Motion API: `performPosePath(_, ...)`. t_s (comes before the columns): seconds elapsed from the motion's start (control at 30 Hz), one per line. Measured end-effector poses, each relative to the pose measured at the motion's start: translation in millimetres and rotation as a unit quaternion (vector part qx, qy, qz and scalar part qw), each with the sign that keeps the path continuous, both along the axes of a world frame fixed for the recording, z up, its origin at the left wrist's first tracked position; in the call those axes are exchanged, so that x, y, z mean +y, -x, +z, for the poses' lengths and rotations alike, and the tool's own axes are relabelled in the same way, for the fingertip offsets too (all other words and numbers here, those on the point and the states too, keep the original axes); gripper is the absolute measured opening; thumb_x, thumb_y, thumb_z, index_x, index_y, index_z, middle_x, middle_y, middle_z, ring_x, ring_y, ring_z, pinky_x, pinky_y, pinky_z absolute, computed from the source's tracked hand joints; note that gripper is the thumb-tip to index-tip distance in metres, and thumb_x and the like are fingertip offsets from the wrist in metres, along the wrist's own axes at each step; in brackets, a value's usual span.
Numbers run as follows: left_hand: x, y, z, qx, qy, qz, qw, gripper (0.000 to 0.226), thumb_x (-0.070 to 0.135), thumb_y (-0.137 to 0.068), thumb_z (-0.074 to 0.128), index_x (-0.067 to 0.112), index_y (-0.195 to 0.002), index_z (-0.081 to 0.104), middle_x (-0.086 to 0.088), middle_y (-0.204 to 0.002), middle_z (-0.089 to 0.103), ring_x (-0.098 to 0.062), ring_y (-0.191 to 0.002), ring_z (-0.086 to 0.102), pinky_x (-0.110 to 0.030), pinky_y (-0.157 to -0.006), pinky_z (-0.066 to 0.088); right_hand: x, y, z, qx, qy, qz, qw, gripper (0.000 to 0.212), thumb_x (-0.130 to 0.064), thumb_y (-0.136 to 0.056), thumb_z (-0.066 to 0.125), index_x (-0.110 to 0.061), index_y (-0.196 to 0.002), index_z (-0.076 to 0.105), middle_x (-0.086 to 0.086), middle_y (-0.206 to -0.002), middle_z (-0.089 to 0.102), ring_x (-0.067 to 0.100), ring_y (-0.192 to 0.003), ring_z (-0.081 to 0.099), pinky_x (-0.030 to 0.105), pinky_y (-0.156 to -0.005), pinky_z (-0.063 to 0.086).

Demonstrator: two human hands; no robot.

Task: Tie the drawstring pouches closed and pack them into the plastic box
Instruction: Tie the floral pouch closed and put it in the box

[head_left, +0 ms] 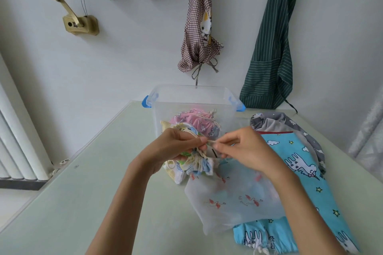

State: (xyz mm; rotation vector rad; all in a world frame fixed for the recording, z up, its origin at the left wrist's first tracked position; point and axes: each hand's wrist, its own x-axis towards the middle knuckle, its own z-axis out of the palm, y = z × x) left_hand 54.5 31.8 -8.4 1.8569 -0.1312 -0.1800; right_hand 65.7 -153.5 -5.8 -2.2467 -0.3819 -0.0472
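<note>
Both hands, left [176, 147] and right [244, 148], pinch the cream drawstring cord [210, 142] above the small patterned fabric pouch [192, 166], just before the clear plastic box [192, 97]; pulling evenly should cinch the knot snugly.

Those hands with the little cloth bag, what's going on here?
A person is tying a small patterned pouch shut: the left hand and right hand each pinch its drawstring above the gathered neck. Behind, a clear plastic box already holds a pink pouch. More bags lie on the table, including a blue one.
</note>
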Motion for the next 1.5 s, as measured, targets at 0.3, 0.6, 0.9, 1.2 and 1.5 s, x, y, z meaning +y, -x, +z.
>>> performPosePath(0.3, -8.8, 0.2, 4.1, 0.043, 0.099, 0.040, 0.993, 0.003, 0.015, -0.077, 0.075, 0.018, -0.078, 0.075, 0.013, -0.060, 0.065, 0.002, -0.051, 0.053, -0.012, -0.052, 0.045, -15.6, 17.1, 24.9, 0.011, 0.006, 0.075, 0.997, 0.009, -0.031, -0.079, 0.073, -0.024, -0.080, 0.078, -0.005, -0.062, 0.071, 0.004, -0.042, 0.051, 0.012, -0.050, 0.041)
performPosePath(0.6, -13.4, 0.9, 5.7, -0.055, 0.103, 0.048, 0.992, 0.014, 0.006, -0.075, 0.073, 0.019, -0.072, 0.075, 0.007, -0.063, 0.067, 0.000, -0.055, 0.055, -0.019, -0.059, 0.040, -5.5, 4.3, 8.2, -0.022, -0.044, 0.076, 0.996, 0.019, -0.025, -0.088, 0.064, -0.032, -0.104, 0.069, -0.020, -0.090, 0.069, -0.010, -0.076, 0.059, 0.004, -0.071, 0.043)
performPosePath(0.9, -12.3, 2.6, 7.5, -0.130, 0.093, 0.037, 0.986, 0.012, 0.003, -0.071, 0.078, 0.011, -0.079, 0.075, 0.003, -0.066, 0.072, -0.003, -0.060, 0.063, -0.011, -0.056, 0.046, 1.9, 3.9, 3.6, -0.045, -0.116, 0.029, 0.992, 0.007, -0.019, -0.078, 0.073, -0.026, -0.078, 0.075, -0.005, -0.073, 0.072, 0.009, -0.068, 0.061, 0.020, -0.067, 0.049)
performPosePath(1.2, -21.5, 1.9, 1.1, -0.324, -0.081, 0.174, 0.927, 0.012, 0.022, -0.068, 0.075, 0.034, -0.068, 0.073, 0.018, -0.062, 0.067, 0.000, -0.056, 0.055, -0.023, -0.059, 0.049, 11.4, 6.2, -3.3, -0.180, -0.084, -0.009, 0.980, 0.009, -0.024, -0.073, 0.071, -0.020, -0.068, 0.065, -0.007, -0.063, 0.065, 0.010, -0.054, 0.057, 0.019, -0.055, 0.044)
performPosePath(1.5, -20.3, -1.7, -5.7, -0.378, 0.008, 0.181, 0.908, 0.004, 0.023, -0.077, 0.077, 0.020, -0.078, 0.075, 0.010, -0.071, 0.072, -0.005, -0.062, 0.066, -0.031, -0.065, 0.057, 11.0, 6.5, 0.9, -0.079, -0.248, 0.002, 0.965, 0.007, -0.021, -0.086, 0.064, -0.017, -0.088, 0.069, -0.003, -0.076, 0.072, 0.007, -0.063, 0.064, 0.015, -0.053, 0.044)
